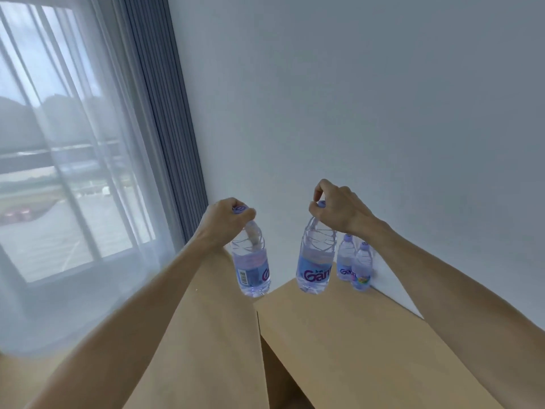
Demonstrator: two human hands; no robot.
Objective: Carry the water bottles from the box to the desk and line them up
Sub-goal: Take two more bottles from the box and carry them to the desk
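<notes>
Now you hold two water bottles by their caps above the desk.

Your left hand grips the cap of the left bottle, which hangs near-upright, cap up, over the desk's left edge, its barcode facing you. Your right hand pinches the cap of the right bottle, upright, its purple label reading "Gam", cut off at the side. Two standing bottles wait cap-up at the wall, touching or nearly so; one label begins "Ga".

Two bottles on the desk against the wall (window left).
</notes>
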